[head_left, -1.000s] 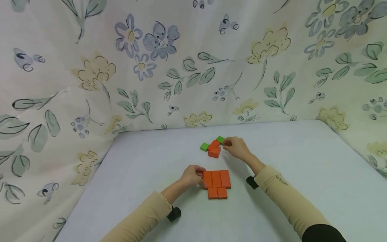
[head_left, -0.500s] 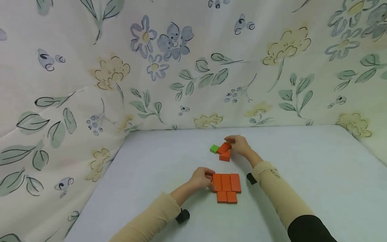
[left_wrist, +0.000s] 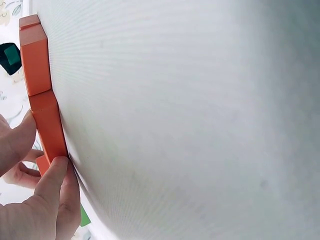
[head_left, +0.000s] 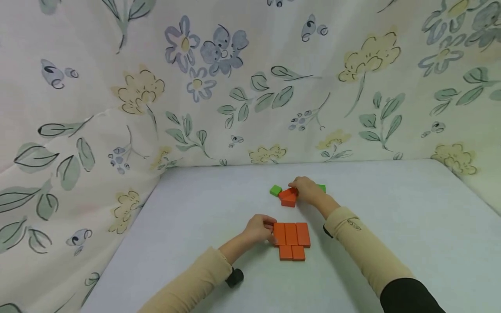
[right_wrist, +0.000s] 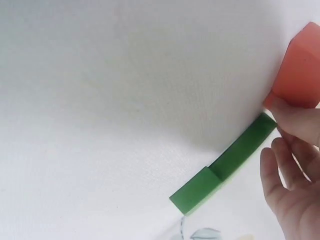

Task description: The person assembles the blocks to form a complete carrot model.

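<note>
In the head view my left hand [head_left: 260,230] is at the left side of a flat group of orange blocks [head_left: 291,234], three longer ones side by side and two shorter ones below. The left wrist view shows its thumb and fingertips pinching the ends of the outer orange block [left_wrist: 49,127]. Farther back, my right hand [head_left: 311,191] reaches over two loose orange blocks [head_left: 288,201]. Its thumb presses on one orange block [right_wrist: 270,100] in the right wrist view, beside a larger orange block [right_wrist: 300,70]; the other fingers are partly curled, their grip partly hidden.
Two green blocks [right_wrist: 240,150] lie end to end close to the right fingers; part of the green [head_left: 322,188] shows behind the right hand in the head view. A separate green block [head_left: 275,190] lies left of the loose orange ones. A floral cloth [head_left: 235,87] hangs behind the white table.
A green block that was left of the right hand now shows to its right. The right hand has come onto the loose orange blocks. The left hand keeps its place at the orange group.
</note>
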A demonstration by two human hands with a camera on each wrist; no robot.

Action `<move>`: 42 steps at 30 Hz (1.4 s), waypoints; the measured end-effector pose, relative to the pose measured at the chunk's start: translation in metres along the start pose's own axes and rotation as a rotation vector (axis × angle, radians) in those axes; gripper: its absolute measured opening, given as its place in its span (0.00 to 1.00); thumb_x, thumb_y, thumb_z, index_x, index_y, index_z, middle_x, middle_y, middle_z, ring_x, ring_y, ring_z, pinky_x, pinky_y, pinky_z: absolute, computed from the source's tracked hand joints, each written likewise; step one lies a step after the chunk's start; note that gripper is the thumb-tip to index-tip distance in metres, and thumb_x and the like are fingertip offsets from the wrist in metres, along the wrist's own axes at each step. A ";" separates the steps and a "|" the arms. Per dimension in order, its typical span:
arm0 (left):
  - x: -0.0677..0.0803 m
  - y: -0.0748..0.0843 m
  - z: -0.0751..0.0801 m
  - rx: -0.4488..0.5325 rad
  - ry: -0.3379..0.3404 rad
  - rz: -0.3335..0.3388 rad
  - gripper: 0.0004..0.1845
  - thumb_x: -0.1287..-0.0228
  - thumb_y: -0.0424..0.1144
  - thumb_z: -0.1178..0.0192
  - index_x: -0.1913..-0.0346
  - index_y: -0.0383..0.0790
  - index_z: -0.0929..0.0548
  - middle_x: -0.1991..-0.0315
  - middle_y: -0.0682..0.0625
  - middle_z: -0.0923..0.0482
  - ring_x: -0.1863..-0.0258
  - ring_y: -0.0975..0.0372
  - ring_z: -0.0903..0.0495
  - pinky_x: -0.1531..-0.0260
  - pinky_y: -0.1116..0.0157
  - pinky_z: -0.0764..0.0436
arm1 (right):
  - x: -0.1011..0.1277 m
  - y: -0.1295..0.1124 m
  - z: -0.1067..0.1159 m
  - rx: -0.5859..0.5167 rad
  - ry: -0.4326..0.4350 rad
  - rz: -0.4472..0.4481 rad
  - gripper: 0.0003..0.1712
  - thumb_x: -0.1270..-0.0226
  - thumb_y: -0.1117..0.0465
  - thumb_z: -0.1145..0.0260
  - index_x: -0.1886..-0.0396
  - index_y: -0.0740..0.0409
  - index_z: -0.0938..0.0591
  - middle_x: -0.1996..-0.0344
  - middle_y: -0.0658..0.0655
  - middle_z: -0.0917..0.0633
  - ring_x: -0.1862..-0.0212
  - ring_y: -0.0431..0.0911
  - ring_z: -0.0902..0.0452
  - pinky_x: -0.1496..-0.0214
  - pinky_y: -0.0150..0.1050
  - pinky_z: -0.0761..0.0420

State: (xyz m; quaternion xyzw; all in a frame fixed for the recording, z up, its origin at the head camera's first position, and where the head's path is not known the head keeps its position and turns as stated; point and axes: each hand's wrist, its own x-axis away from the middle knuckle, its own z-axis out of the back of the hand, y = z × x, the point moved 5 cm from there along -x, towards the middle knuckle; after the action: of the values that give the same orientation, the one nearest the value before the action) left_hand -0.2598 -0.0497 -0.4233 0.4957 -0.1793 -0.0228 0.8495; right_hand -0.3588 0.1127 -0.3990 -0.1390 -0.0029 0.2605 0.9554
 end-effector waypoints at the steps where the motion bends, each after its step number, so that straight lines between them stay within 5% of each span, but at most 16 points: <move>1: 0.000 0.000 0.000 0.003 -0.002 -0.003 0.25 0.57 0.17 0.30 0.50 0.28 0.19 0.60 0.46 0.21 0.61 0.59 0.23 0.57 0.62 0.19 | 0.001 -0.001 0.000 0.008 0.000 0.004 0.18 0.40 0.78 0.37 0.49 0.71 0.18 0.55 0.67 0.19 0.50 0.60 0.24 0.46 0.50 0.23; 10: -0.002 -0.001 0.000 0.002 -0.004 0.004 0.26 0.56 0.16 0.30 0.50 0.28 0.19 0.60 0.45 0.21 0.60 0.58 0.23 0.55 0.61 0.20 | 0.009 0.006 0.006 -0.153 0.013 -0.050 0.16 0.41 0.78 0.40 0.53 0.72 0.18 0.54 0.67 0.17 0.49 0.60 0.23 0.44 0.53 0.24; 17: 0.001 0.002 -0.001 0.003 -0.005 0.007 0.25 0.55 0.17 0.31 0.49 0.28 0.19 0.59 0.45 0.22 0.60 0.57 0.24 0.55 0.61 0.20 | 0.021 0.022 0.007 -0.293 0.083 -0.092 0.14 0.44 0.75 0.34 0.56 0.72 0.16 0.59 0.66 0.15 0.58 0.54 0.21 0.53 0.48 0.20; 30: -0.001 0.002 0.000 -0.027 -0.006 0.023 0.24 0.55 0.18 0.31 0.50 0.29 0.19 0.60 0.45 0.22 0.61 0.57 0.24 0.57 0.64 0.20 | 0.058 0.057 0.013 -0.476 0.172 -0.297 0.20 0.46 0.66 0.27 0.53 0.71 0.16 0.62 0.63 0.14 0.60 0.52 0.20 0.59 0.41 0.22; 42: -0.002 0.001 0.000 -0.017 0.003 0.033 0.26 0.56 0.18 0.30 0.48 0.30 0.19 0.59 0.45 0.21 0.59 0.57 0.24 0.53 0.60 0.20 | 0.109 0.029 0.024 -0.546 0.190 -0.283 0.22 0.48 0.65 0.25 0.53 0.71 0.16 0.62 0.62 0.13 0.60 0.51 0.17 0.58 0.42 0.18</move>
State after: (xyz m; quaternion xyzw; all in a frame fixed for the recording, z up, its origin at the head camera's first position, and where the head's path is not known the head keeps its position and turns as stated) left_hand -0.2614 -0.0490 -0.4232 0.4855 -0.1860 -0.0097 0.8542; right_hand -0.2813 0.1977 -0.3906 -0.4121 -0.0027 0.1007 0.9055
